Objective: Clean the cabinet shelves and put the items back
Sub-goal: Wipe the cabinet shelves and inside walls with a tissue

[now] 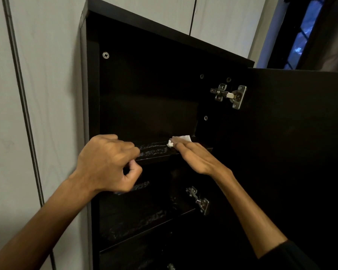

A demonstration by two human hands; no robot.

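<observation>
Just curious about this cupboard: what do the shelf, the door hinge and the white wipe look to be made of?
The shelf looks like dark board with a wood-grain finish; pale streaks show along its front. The hinge is shiny silver metal, probably steel, glinting with visible screws. The wipe under the right hand looks like crumpled white paper tissue, possibly thin cloth.

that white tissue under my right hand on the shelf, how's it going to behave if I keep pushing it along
The white tissue looks thin and crumpled at its left end, so it will probably bunch up rather than slide flat. It seems very light, so only the flat fingers of your right hand keep it down. On the streaked shelf it may drag or tear if that residue is damp.
</observation>
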